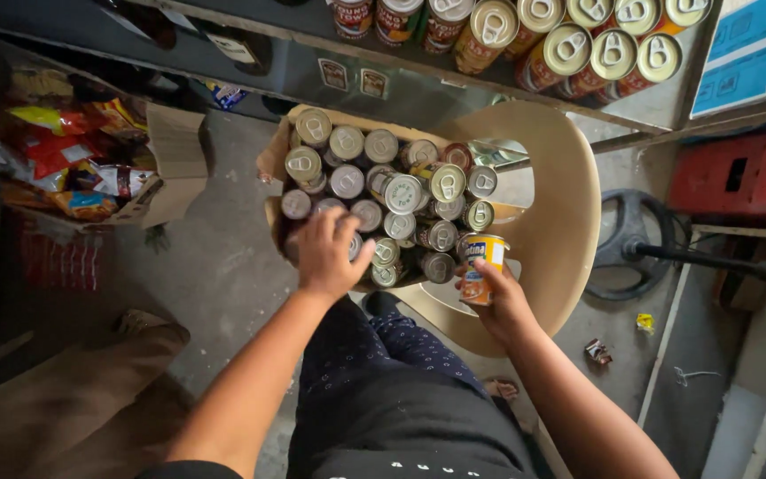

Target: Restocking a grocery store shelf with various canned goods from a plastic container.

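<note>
- While reaching down into the cardboard box [278,158], left hand [330,253] spread flat, fingers apart, palm resting on the tops of the cans in the near-left corner; nothing clamped in it.
- Right hand [500,297] wrapped around one upright can [482,268], fingers closed on its yellow, blue and orange label, held at the near-right edge of the box, just beside the packed cans.
- Packed cans [401,191] standing upright in rows inside the box, silver pull-tab lids facing up, most touching their neighbours.
- Box sitting on the seat of a cream plastic chair [569,204], chair back curving round the right side.
- Up on a shelf [312,66] at the top, more cans [569,49] lying on their sides, gold lids facing out, stacked tight together.
- Far left, a second open carton [175,168] with bright red and yellow snack packets [64,155] spilling beside it.
- Right of the chair, a dark round wheel-shaped base [627,239] on the grey floor [214,257], with a red metal object [746,177] behind it.
- Dark patterned trousers [374,355] visible between the two forearms.
</note>
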